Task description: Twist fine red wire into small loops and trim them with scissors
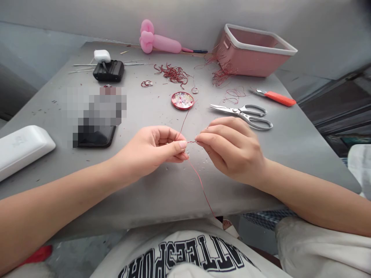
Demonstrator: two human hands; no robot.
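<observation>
Over the table point(142, 110), left hand point(158, 148) and right hand point(234, 148) face inward, both pinching a red strand point(191, 141)

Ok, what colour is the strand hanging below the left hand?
The strand is red, seen best in the head view, below the left hand.

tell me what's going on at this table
A person is holding fine red thread in both hands: the left hand pinches it, and the right hand grips the twisted stretch a little further along. One strand rises toward the red dish of beads; another trails down to the near edge of the table. The scissors lie beyond the right hand, unheld.
</observation>
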